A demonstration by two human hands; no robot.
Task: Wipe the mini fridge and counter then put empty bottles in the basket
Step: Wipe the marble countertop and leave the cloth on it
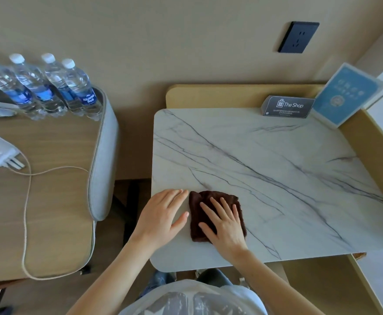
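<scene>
Now fingers [216, 208] lie straight — left hand [161, 214] on marble counter [276, 167], right hand [225, 223] pressing fuzzy cloth [197, 233].

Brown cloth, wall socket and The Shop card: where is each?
brown cloth [196, 215]: head view, bare left part.
wall socket [298, 37]: head view, plate centre.
The Shop card [288, 106]: head view, printed face.

Hotel room, "The Shop" card [288, 106], complimentary water bottles [49, 87]

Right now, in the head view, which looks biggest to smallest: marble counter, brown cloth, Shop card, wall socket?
1. Marble counter, by far.
2. Brown cloth, partly under the right hand.
3. Shop card and wall socket look about alike, both farther from the camera: unranked.
</scene>
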